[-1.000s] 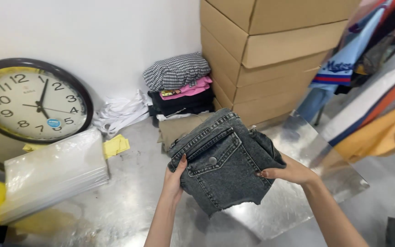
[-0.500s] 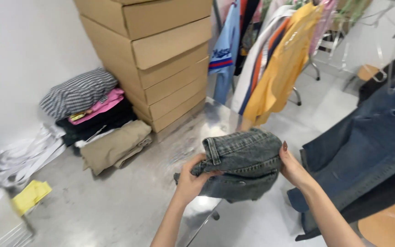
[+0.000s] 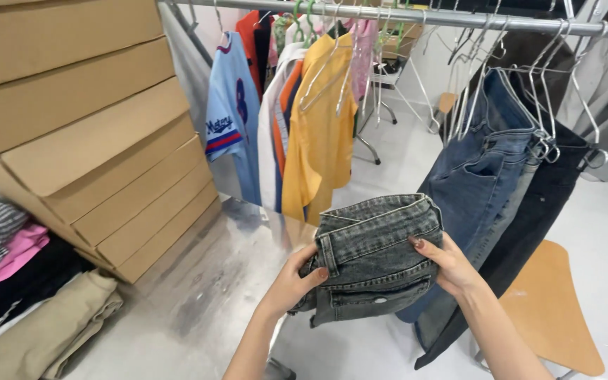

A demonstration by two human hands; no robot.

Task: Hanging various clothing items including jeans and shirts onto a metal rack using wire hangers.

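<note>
The left hand point(image 3: 291, 285) and right hand point(image 3: 450, 266) each have a closed grip on the folded grey denim shorts point(image 3: 371, 257), held in the air just past the table's point(image 3: 198, 302) right edge. Beyond hang blue jeans point(image 3: 476, 165), a yellow shirt point(image 3: 321, 134) and, at the table's far edge, stacked cardboard boxes point(image 3: 86, 141).

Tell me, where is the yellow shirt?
In the head view, the yellow shirt hangs on the clothes rail at top centre, just above the folded grey jeans, with blue jeans hanging to its right.
</note>
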